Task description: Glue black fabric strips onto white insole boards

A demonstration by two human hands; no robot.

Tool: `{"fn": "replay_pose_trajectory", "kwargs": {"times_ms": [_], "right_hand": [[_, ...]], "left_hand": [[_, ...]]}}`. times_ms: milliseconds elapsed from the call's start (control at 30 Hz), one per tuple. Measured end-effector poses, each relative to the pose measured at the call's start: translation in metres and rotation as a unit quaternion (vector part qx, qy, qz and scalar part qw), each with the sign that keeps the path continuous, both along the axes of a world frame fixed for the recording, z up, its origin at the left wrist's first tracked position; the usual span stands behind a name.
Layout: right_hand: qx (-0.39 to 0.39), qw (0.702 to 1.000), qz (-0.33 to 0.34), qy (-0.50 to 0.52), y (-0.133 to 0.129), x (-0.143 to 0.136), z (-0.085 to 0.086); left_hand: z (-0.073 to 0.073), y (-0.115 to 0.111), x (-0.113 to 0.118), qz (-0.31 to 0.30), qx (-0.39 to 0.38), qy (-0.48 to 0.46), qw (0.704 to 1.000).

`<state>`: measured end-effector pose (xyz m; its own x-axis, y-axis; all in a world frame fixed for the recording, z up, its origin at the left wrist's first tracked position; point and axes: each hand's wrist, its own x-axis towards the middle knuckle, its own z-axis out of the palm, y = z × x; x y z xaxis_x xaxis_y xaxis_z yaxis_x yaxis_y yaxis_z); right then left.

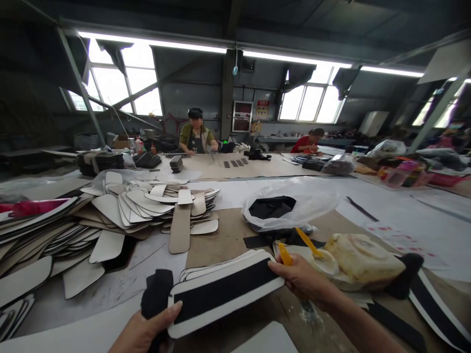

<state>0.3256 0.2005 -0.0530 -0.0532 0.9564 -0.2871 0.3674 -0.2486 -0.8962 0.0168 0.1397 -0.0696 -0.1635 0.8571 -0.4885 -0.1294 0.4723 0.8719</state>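
Note:
A long white panel with rounded corners and a black strip along its middle [226, 291] is tilted in front of me. My left hand [149, 326] grips its left end, thumb on top. At the right end, my right hand [301, 274] pinches the panel and also has a yellow-handled tool [285, 255] in it. Several similar white panels [221, 264] lie just behind. A black cloth piece [158, 291] shows beside my left hand. Right of my right hand stands a stained yellowish container [362, 260] with a yellow stick [308, 242] at its opening.
Large heaps of white and tan panels [136, 206] cover the left side. Behind the hands sits a clear plastic bag [309, 196] with black material. Another black-striped panel [437, 309] lies at right. Two people [196, 135] work at the far tables.

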Motion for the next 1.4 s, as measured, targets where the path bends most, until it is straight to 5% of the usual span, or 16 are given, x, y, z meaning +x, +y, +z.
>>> {"fn": "replay_pose_trajectory", "kwargs": {"times_ms": [267, 733, 933, 1067, 1200, 1300, 1400], "right_hand": [[0.122, 0.977, 0.016, -0.173, 0.029, 0.003, -0.011], [0.162, 0.923, 0.057, -0.345, 0.035, 0.004, -0.040], [0.186, 0.898, 0.046, -0.396, 0.019, 0.006, -0.021], [0.228, 0.864, 0.042, -0.448, -0.005, 0.007, 0.005], [0.175, 0.918, -0.026, -0.355, -0.028, 0.018, 0.023], [0.146, 0.945, -0.100, -0.276, -0.051, 0.032, 0.033], [0.181, 0.956, -0.152, -0.176, -0.073, 0.045, 0.040]], "left_hand": [[0.004, 0.023, -0.002, -0.030, -0.013, 0.075, 0.997], [-0.014, 0.038, -0.002, -0.060, 0.030, 0.199, 0.978], [-0.008, 0.034, -0.001, -0.066, 0.053, 0.193, 0.978], [0.007, 0.016, -0.013, -0.020, 0.052, 0.167, 0.984], [0.016, -0.030, -0.025, -0.022, 0.032, 0.141, 0.989], [0.005, -0.076, -0.022, -0.050, -0.012, 0.150, 0.987], [-0.024, -0.108, -0.019, -0.040, -0.048, 0.222, 0.973]]}}
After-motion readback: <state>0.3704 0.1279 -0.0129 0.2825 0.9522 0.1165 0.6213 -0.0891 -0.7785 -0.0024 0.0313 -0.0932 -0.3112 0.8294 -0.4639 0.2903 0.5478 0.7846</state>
